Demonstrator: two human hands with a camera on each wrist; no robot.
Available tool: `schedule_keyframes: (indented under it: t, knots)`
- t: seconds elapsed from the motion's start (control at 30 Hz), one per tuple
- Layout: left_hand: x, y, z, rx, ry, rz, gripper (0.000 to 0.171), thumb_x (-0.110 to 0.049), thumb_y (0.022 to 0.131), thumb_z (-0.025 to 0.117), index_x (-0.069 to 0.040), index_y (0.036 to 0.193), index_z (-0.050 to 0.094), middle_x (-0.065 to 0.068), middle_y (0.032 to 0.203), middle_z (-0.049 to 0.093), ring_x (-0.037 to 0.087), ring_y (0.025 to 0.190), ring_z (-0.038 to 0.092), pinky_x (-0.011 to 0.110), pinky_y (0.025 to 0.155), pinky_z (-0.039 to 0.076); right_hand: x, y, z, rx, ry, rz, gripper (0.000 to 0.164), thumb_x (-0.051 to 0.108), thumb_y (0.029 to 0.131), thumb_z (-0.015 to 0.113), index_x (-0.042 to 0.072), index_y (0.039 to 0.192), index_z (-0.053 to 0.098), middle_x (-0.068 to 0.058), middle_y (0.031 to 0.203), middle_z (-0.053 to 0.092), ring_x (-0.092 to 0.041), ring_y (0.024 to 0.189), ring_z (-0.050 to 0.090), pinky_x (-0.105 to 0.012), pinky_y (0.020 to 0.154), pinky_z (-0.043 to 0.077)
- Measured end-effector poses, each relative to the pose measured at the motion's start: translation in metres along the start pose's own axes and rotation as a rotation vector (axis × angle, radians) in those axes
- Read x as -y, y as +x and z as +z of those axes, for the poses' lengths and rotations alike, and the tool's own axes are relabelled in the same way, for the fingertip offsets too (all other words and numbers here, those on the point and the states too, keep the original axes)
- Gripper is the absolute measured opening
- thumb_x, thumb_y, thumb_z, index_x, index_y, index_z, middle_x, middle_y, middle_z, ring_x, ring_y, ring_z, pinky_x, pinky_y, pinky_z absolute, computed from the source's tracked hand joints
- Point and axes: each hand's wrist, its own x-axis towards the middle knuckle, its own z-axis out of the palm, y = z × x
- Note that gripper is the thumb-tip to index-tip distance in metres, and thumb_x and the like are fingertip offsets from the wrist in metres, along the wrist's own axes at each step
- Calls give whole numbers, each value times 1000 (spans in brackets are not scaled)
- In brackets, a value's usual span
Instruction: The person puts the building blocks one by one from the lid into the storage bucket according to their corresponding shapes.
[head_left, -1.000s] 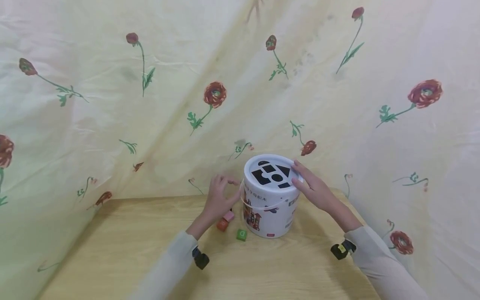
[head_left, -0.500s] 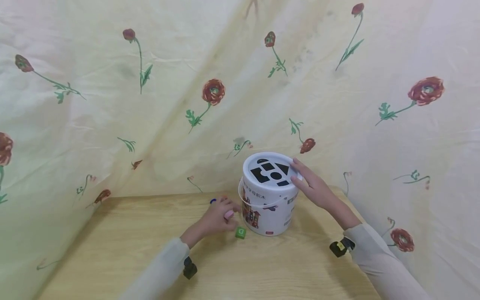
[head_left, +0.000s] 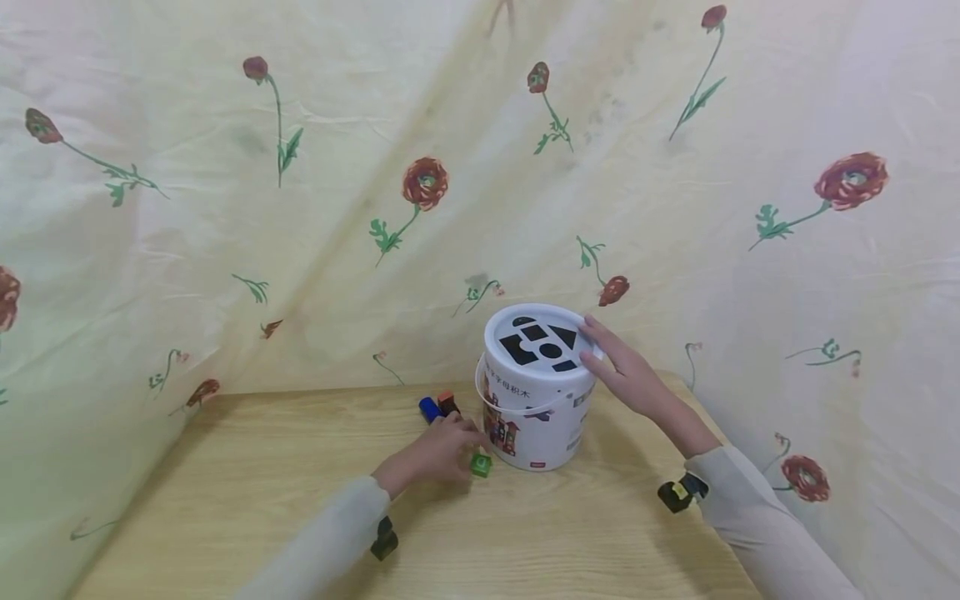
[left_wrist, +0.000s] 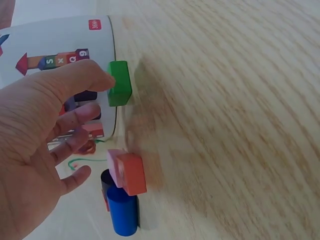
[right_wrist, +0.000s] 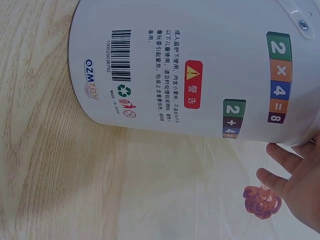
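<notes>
The green block (left_wrist: 120, 84) is located on the wooden surface (head_left: 262, 475), just beside the base of the white shape-sorter bucket (head_left: 536, 437). The left hand (head_left: 438, 450) is positioned over it: the thumb is overlapped with the block's edge (contact cannot be confirmed), and the fingers are spread and loosely bent. The right hand (head_left: 630, 375) is rested, fingers straight and slightly spread, on the lid rim. An orange block (left_wrist: 132, 174), pink block (left_wrist: 114, 167) and blue cylinder (left_wrist: 124, 212) are grouped nearby. Most room is provided leftward; the rear edge is bordered by floral cloth (head_left: 322, 242).
</notes>
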Motion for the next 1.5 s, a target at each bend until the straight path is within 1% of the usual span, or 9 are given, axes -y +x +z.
schedule_keyframes:
  t: [0.17,0.37,0.57,0.77,0.93,1.13,1.3,1.4,1.5]
  knots:
    - [0,2,2,23,35,-7,52,-15,75,85,-30,122,72,-4,125,68,17,110,49,49,107,43,0,0,0,3,5,4,61,37,108,45,12,161,28,-13,171,17,-44,156,18,-67,120,19]
    - [3,4,8,32,38,-20,51,-16,76,84,-29,124,72,-3,125,69,22,116,53,56,108,42,-1,0,0,-1,8,-4,61,36,108,46,11,161,29,-13,171,17,-43,156,18,-67,120,19]
    - [5,7,15,6,56,-3,42,-19,79,84,-26,120,74,-3,120,72,20,109,55,53,104,46,-3,1,1,0,3,-4,61,38,108,45,12,161,28,-12,171,17,-43,156,18,-67,120,20]
    - [6,7,17,-18,42,1,34,-20,82,82,-23,116,75,-3,115,73,18,106,55,55,104,46,-2,0,1,0,9,-1,62,39,108,45,12,161,29,-12,171,17,-43,156,18,-68,120,20]
    - [6,5,15,-26,19,3,32,-21,83,83,-22,114,76,-6,110,74,13,99,50,46,98,47,-1,1,1,-7,4,-8,61,37,108,45,11,160,30,-14,171,18,-44,155,19,-68,120,20]
    - [6,-2,4,-14,-90,-29,32,-19,82,82,-23,113,76,-11,106,73,12,101,54,42,100,45,-3,1,2,3,-3,9,62,40,108,44,12,161,28,-12,171,17,-43,156,18,-68,120,20]
    - [11,-9,-12,-28,-173,-55,32,-19,82,83,-22,113,76,-10,108,73,20,100,59,29,86,45,-4,1,3,6,-9,9,62,41,108,44,13,161,28,-11,171,17,-42,156,18,-67,120,21]
    - [13,-10,-25,-51,-184,-30,30,-13,82,82,-18,111,77,-6,105,74,23,100,63,26,83,49,-5,2,3,6,-6,6,62,40,108,44,12,161,28,-11,171,16,-43,156,18,-68,120,21]
    - [14,-10,-39,-71,-209,15,30,-4,79,79,-13,108,77,-1,102,75,27,98,67,34,85,54,-5,2,3,6,-9,4,62,40,108,44,12,161,28,-11,171,16,-43,156,18,-68,120,20]
